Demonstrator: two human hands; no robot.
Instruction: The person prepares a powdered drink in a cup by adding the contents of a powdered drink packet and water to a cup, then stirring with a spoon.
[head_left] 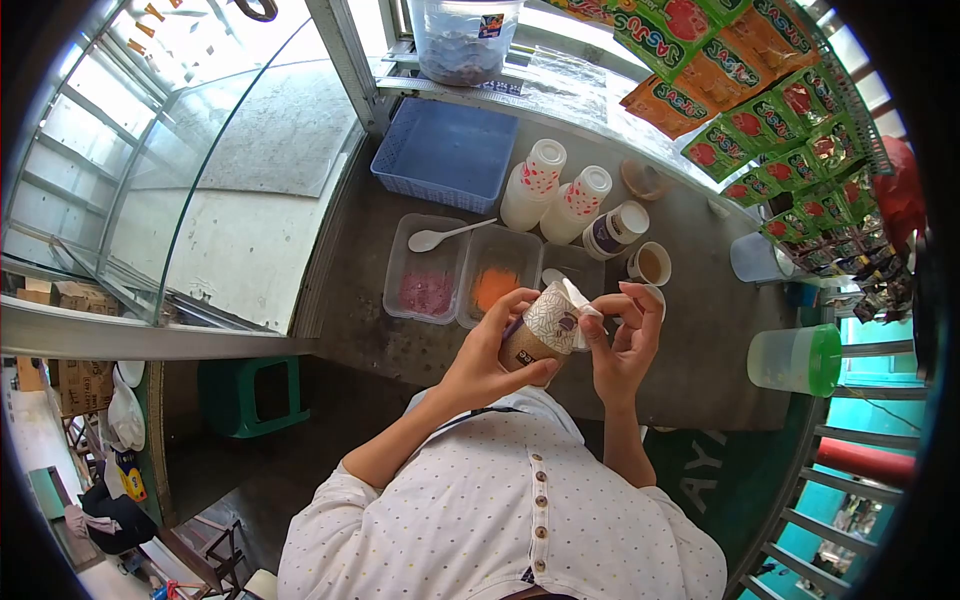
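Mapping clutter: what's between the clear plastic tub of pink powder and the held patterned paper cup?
Head view: a clear plastic tub of orange powder, then the left hand, which holds the cup.

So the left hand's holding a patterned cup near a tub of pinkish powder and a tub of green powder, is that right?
Not quite: the head view shows orange powder, not green. The left hand does hold the patterned cup near the pinkish powder.

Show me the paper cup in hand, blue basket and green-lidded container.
Paper cup (547, 328): head view, on its patterned side.
Blue basket (430, 191): head view, on its front wall.
Green-lidded container (785, 359): head view, on its side.
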